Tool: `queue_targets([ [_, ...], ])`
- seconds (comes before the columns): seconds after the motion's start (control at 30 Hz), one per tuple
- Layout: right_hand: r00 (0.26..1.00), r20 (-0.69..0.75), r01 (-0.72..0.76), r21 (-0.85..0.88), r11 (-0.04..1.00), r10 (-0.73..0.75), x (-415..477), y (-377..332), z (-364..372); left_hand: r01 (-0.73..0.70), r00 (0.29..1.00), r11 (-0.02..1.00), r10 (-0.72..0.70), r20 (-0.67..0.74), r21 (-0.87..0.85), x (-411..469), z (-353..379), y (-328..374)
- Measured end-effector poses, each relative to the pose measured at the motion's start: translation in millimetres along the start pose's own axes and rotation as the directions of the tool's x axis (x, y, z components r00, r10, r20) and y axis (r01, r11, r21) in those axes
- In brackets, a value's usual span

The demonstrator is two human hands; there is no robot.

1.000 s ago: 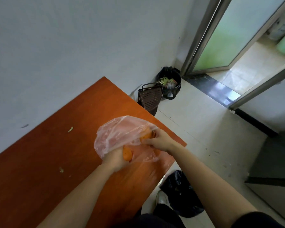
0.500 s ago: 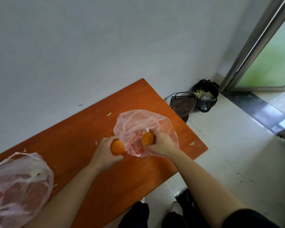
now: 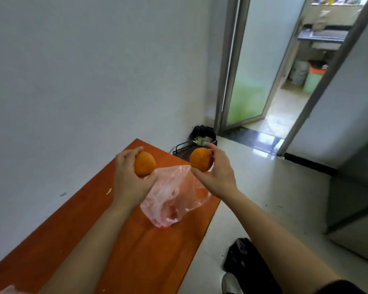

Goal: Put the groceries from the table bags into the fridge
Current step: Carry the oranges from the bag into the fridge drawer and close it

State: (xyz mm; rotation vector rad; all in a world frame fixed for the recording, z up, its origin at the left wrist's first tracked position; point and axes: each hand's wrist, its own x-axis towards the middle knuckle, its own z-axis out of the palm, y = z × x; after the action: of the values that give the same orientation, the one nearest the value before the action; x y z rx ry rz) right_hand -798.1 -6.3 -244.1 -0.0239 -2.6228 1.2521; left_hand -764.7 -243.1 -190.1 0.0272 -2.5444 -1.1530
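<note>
Left hand (image 3: 130,181) has its grip clamped on 1 orange (image 3: 145,164), right hand (image 3: 219,177) on a 2nd orange (image 3: 201,159), both held above the pink bag (image 3: 174,196) on the worktop (image 3: 136,251). Next, likely carrying them to the unseen fridge.

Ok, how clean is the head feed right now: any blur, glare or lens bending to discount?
Head view: sharp enough on the left-hand orange and right-hand orange; the wide-angle lens slants the door frame; glare on the floor at the threshold; the pink bag shows its contents only as a hazy red smear.
</note>
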Motion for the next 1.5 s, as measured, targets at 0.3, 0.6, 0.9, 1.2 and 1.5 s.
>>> queue_targets([
  [0.3,0.858,-0.481,-0.245,-0.071,0.967,0.182,-90.8,60.3,-206.3,-0.336,0.9,0.897,0.396,0.183,-0.288,-18.1,111.1,169.8],
  [0.6,0.604,-0.782,-0.289,-0.039,0.956,0.151,-202.6,141.7,-427.2,-0.532,0.683,0.656,0.706,0.187,-0.536,-141.3,232.1,384.6],
  [0.9,0.524,-0.847,-0.33,-0.098,0.939,0.095,-285.6,233.6,-642.7,-0.556,0.584,0.565,0.787,0.197,-0.61,-259.6,354.6,578.5],
  [1.2,0.438,-0.899,-0.397,-0.209,0.894,-0.015,-289.4,318.4,-803.2,-0.578,0.552,0.493,0.823,0.133,-0.651,-283.2,466.4,741.5],
  [1.5,0.451,-0.888,-0.328,-0.261,0.908,-0.092,-185.1,419.2,-939.2,-0.516,0.621,0.468,0.782,0.063,-0.718,-238.5,618.7,887.4],
])
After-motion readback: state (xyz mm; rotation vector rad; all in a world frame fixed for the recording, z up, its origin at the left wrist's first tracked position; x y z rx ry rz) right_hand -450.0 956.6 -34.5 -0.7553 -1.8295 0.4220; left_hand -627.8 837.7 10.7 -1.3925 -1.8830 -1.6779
